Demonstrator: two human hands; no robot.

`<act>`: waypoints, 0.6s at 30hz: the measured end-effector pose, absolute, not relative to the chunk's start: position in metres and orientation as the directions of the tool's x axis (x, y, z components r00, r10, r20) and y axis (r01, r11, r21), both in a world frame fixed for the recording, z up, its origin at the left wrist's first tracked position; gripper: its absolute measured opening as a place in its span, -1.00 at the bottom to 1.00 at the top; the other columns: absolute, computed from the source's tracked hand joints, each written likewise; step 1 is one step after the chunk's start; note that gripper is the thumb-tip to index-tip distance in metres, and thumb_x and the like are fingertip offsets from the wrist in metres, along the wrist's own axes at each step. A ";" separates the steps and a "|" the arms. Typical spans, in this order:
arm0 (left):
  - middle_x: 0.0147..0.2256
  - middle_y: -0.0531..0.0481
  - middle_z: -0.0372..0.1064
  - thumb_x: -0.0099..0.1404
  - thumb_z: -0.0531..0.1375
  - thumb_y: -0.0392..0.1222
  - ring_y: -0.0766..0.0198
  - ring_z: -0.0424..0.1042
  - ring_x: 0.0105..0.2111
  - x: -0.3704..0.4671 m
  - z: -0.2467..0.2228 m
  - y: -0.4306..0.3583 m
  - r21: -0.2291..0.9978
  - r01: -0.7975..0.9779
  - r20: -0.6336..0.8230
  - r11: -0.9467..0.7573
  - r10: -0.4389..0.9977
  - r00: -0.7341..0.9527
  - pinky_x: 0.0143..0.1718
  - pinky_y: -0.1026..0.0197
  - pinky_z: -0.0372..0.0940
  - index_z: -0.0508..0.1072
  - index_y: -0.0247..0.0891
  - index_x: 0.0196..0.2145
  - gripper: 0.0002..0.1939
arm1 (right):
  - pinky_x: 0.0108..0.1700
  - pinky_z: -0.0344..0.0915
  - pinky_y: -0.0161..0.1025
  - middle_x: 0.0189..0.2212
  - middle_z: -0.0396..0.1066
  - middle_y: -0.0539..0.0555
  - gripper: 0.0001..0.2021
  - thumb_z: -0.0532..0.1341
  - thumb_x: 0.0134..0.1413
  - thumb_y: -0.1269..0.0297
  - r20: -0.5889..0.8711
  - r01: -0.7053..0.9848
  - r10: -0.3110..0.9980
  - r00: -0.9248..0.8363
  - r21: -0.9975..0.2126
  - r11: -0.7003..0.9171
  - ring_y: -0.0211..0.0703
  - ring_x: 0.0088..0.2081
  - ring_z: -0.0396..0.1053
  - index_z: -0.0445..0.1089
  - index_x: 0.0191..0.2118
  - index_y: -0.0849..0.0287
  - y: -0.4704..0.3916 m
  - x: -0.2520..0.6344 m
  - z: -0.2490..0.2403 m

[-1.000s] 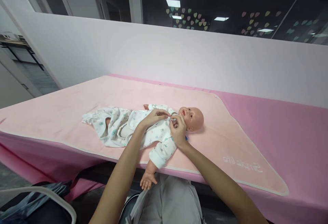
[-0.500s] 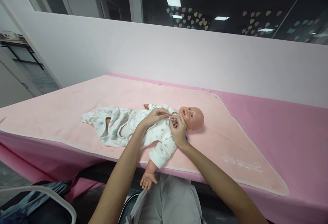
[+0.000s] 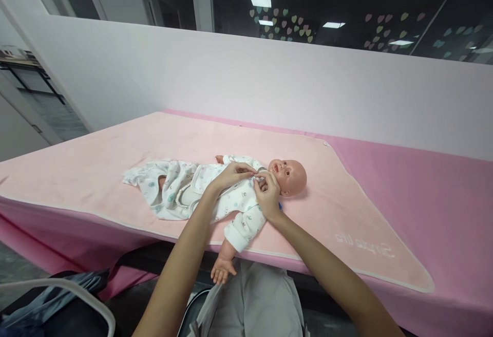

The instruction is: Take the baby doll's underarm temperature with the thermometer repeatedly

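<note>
A baby doll [image 3: 291, 176] lies on its back, head to the right, dressed in a white patterned outfit [image 3: 234, 201]. At the outfit's neckline my left hand [image 3: 235, 173] pinches the fabric with its fingertips. Directly beside it, my right hand [image 3: 267, 190] has thumb and forefinger closed on the same neckline, its other fingers curled. The fingertips of both hands nearly meet below the doll's chin. The outfit's lower part is spread to the left, with part of a leg showing through. One doll arm hangs over the front edge of the table.
A peach mat [image 3: 115, 142] lies beneath the doll on a pink-covered table [image 3: 416, 188]. Behind it rises a white partition [image 3: 269, 85]. At the lower left stands a chair [image 3: 69, 285] with dark cloth on it. My lap is under the front edge.
</note>
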State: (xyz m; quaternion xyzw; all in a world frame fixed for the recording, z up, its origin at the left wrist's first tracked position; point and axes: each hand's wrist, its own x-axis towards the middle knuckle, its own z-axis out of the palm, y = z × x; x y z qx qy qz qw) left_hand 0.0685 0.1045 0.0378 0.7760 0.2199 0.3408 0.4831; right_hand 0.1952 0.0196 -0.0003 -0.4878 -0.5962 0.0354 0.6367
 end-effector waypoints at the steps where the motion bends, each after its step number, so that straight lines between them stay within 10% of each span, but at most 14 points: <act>1: -0.33 -0.11 0.49 0.11 0.23 -0.13 0.17 0.42 -0.27 0.068 0.038 0.104 0.901 0.013 0.314 -0.434 0.672 0.670 -0.21 0.18 0.27 0.53 -0.35 -0.32 -0.76 | -0.45 0.23 -0.37 -0.34 0.29 -0.01 -0.89 0.11 0.00 0.47 0.727 0.538 0.627 0.279 -0.660 0.525 -0.41 -0.57 0.17 0.32 -0.33 0.18 0.019 0.195 0.000; 18: -0.37 -0.10 0.48 0.14 0.21 -0.11 0.21 0.41 -0.31 0.068 0.038 0.104 0.888 -0.007 0.332 -0.460 0.632 0.700 -0.26 0.22 0.26 0.53 -0.36 -0.39 -0.77 | -0.42 0.25 -0.36 -0.35 0.30 0.02 -0.90 0.09 0.05 0.45 0.725 0.543 0.630 0.278 -0.660 0.519 -0.34 -0.49 0.24 0.33 -0.34 0.17 0.020 0.195 -0.001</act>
